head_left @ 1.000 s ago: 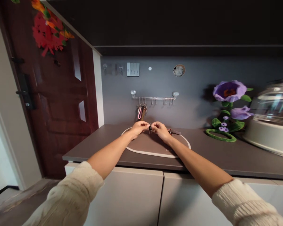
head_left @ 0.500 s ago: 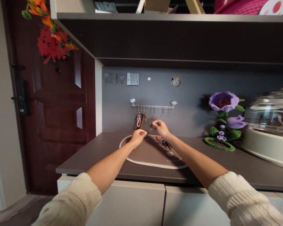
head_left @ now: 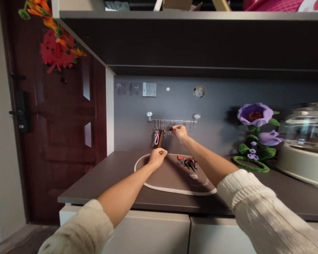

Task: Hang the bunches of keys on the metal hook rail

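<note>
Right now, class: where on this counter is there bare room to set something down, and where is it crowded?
Free: the mat near the left hand, and the counter beside the door. Crowded: the key bunch, the flower ornament.

Right hand [head_left: 180, 132] with key [head_left: 170, 129], now up at hook rail [head_left: 172, 120]

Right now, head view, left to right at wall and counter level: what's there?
Door handle → switches → hung keys → right hand holding a small key at the hook rail → purple flower → glass-domed pot.
</note>
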`<state>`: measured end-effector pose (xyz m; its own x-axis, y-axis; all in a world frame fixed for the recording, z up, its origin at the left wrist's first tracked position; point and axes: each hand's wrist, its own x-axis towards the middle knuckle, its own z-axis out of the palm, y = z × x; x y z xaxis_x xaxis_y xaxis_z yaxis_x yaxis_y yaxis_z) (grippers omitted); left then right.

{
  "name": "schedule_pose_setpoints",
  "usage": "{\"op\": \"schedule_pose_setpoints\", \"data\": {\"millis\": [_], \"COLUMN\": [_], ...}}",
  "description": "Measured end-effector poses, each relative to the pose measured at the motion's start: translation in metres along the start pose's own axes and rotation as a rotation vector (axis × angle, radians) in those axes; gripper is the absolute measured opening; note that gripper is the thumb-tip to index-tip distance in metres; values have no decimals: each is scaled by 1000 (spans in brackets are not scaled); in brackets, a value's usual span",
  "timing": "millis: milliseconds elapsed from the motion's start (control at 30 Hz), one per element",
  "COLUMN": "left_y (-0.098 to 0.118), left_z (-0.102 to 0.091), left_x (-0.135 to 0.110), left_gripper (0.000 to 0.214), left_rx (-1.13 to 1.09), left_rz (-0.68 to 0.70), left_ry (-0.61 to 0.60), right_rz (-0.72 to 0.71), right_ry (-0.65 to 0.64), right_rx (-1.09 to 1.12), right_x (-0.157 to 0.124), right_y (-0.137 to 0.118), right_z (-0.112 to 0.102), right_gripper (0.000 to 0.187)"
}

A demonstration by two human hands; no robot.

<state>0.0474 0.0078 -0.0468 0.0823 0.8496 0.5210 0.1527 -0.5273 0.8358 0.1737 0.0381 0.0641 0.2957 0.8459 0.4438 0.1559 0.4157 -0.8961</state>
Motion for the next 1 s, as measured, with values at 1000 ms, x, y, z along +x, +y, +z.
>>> {"op": "schedule_pose_setpoints", "data": {"millis": [1000], "left_y": [-8], "left_z": [2], "left_x": [5], "left_gripper": [20], "left_rx": [72], "left_rz": [34], "left_ry": [20], "right_rz": [197], "right_ry": [80], "right_rx": [79], "right_x": [18], "right_y": [19], "right_z": [4], "right_gripper": [15]}}
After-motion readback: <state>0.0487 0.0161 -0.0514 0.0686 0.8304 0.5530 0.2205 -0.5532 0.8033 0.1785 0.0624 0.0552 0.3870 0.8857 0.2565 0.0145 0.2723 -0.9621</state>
